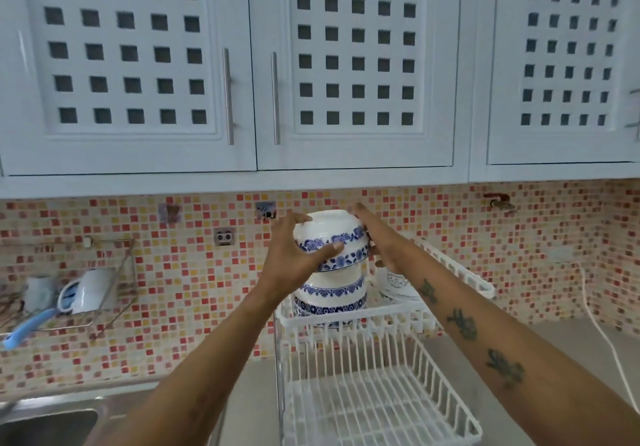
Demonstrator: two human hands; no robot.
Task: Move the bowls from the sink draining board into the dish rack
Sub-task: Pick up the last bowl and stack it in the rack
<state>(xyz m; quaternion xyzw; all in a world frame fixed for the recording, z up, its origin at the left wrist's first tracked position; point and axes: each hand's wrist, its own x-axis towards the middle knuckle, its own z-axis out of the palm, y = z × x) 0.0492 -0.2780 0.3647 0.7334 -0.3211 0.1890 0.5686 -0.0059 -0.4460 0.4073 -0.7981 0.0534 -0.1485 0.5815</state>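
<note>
Head view: upturned bowls held high over a growing stack

Head view shows both hands clamped on a pair of nested blue-and-white bowls (330, 241), held upside down just above the upper tier of the white dish rack (349, 321). The left hand (294, 255) wraps the near-left side with its thumb pressed across the blue band; the right hand (372, 237) braces the far-right side, fingers spread along the wall. Directly beneath, more bowls of the same pattern (330, 298) already sit inverted in the upper tier, and the carried pair looks to be touching or almost touching their top.

The main risk, as I judge it, is the stack itself: glazed bowls piled foot-up on thin rack wires make a tall, slippery column, and a landing off centre could tip the lot toward the rack's edge or onto the surface (554, 338) below. The nested pair could also slide apart if either hand loosens early. A white cup or jar (394, 281) stands just beside the stack under the right wrist, and could be knocked as that hand withdraws. The rack's lower tier (374, 400) looks bare
</note>
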